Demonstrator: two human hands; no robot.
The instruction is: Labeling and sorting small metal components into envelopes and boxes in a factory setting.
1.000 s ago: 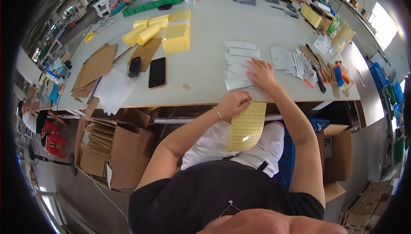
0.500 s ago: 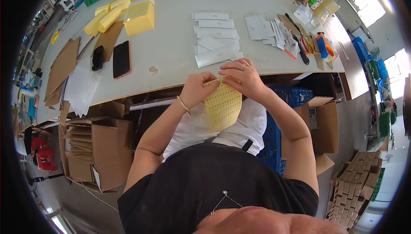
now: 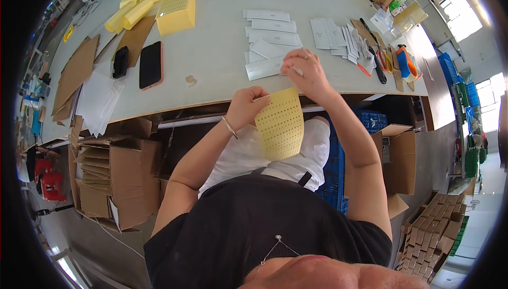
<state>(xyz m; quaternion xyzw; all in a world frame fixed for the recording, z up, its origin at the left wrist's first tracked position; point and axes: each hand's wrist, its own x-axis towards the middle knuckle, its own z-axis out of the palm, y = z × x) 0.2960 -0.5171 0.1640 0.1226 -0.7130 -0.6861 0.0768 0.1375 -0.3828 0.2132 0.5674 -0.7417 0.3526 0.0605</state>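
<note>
Item: yellow dotted sheet (image 3: 280, 125), held over your lap at the desk (image 3: 217, 51) edge. Your left hand (image 3: 246, 106) grips its top corner; right hand (image 3: 301, 69) pinches something small above the white slips (image 3: 267, 66). Keep the sheet taut, peel slowly.

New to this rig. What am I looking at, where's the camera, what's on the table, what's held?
No machine here: a person works with bare hands. The one picture comes from a fisheye camera on their head, looking down, so straight edges bend. The left hand holds a yellow dotted sheet over the lap. The right hand reaches to the white strips at the table edge. Also there: a phone, a yellow stack, cardboard, scissors.
</note>
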